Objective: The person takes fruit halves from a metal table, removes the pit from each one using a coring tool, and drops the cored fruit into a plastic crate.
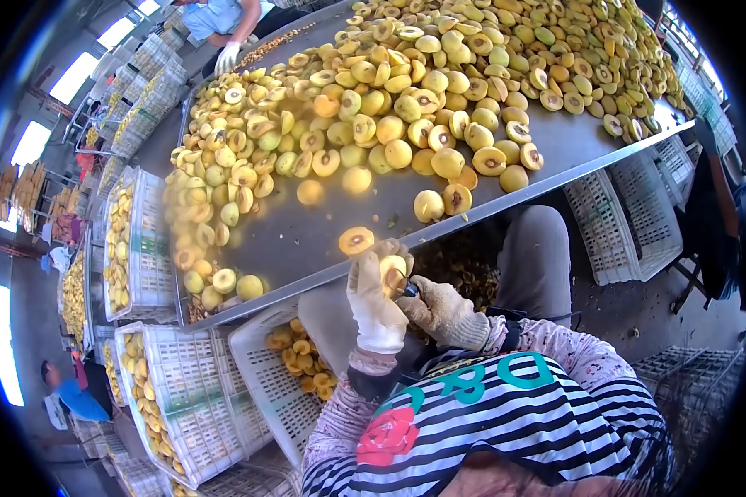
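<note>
My left hand [375, 311], in a pale rubbery glove, is closed around halved yellow peaches. One peach half [356, 241] sticks out at the fingertips, cut face up. Another half [393, 272] lies in the palm with its brown centre showing. My right hand [449, 316], in a knitted glove, is wrapped around a small dark-handled tool [410, 289]. The tool's tip meets the half in the palm; its shape is too small to make out. Both hands are just off the near edge of the metal table [307, 240], which carries a large heap of peach halves [389, 91].
White plastic crates [199, 398] of peaches stand at the left, and one crate [257, 348] sits by my left leg. More crates [613, 219] are under the table's right side. Dark scraps [460, 269] lie between my knees. Across the table is a co-worker's gloved hand [226, 58].
</note>
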`<state>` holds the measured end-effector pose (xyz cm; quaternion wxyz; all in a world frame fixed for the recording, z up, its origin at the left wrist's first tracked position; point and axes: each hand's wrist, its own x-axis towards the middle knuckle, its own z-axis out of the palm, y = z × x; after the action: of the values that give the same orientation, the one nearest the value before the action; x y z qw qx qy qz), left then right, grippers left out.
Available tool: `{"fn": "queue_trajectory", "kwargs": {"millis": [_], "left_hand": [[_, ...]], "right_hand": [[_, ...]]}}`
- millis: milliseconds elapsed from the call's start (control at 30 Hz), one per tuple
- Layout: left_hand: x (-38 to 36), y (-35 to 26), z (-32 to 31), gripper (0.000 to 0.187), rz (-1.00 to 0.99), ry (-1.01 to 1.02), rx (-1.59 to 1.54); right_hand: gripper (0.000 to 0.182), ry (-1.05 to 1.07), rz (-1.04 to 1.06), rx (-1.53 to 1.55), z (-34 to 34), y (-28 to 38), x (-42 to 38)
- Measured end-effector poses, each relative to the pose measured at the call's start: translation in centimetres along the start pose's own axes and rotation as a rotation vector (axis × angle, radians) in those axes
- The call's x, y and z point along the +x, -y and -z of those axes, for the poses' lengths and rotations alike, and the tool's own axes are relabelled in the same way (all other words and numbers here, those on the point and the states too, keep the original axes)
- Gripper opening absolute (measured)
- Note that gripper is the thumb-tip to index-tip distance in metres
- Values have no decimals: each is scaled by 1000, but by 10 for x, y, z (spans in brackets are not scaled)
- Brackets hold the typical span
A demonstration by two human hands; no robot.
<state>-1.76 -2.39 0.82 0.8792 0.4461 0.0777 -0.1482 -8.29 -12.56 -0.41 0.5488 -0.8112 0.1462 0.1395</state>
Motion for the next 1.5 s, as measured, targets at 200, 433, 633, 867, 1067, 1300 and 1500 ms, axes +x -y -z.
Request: {"fn": "queue_trajectory", "kwargs": {"millis": [200, 433, 633, 867, 1067, 1300, 1500], "left_hand": [[7, 9, -5, 27, -1, 28, 56], [24, 23, 2, 25, 2, 114, 112], [31, 24, 12, 24, -53, 346, 182], [38, 13, 17, 29, 269, 541, -81], [38, 16, 14, 33, 539, 391, -171], [-12, -81, 69, 27, -126, 110, 678], [-59, -78, 60, 23, 11, 235, 338]], "right_hand": [[50, 67, -24, 126, 13, -3, -1], [51, 170, 5, 272, 15, -22, 2], [37, 386, -98, 514, 24, -26, 6], [40, 889, -241, 1176, 31, -34, 6], [28, 1536, -107, 1737, 12, -66, 22], [41, 468, -223, 850, 23, -40, 9], [39, 208, -61, 741, 17, -46, 7]]}}
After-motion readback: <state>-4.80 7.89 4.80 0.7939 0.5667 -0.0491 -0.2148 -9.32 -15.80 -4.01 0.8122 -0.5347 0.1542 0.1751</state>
